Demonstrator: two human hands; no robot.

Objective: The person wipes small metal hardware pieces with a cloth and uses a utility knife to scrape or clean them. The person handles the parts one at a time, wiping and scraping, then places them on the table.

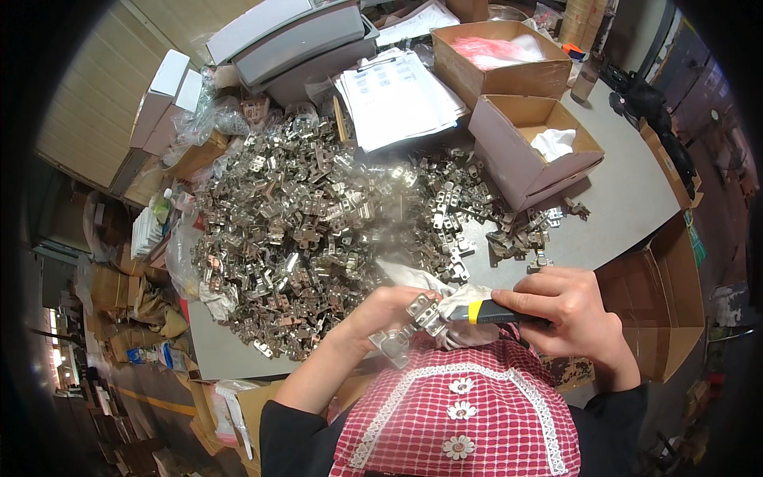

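Note:
My left hand [390, 310] grips a metal cabinet hinge [424, 312], its cup end hanging toward the lower left, together with a crumpled white cloth [468, 295]. In my right hand [566, 304] is a black-handled tool [501, 311] with a yellow band, pointing left at the hinge; its working end is hidden by the cloth and hinge. Beyond both hands a large heap of metal hinges [298, 226] spreads over the grey table [632, 179]. A smaller group of hinges [524, 232] lies to its right, near an open box.
An open cardboard box [518, 173] with a white cloth in it stands at the right, before another box [501, 77] holding pink and white material. Clipped papers [399, 98] lie behind the heap, beside grey bins [298, 47]. An empty carton [650, 304] is off the table's right edge.

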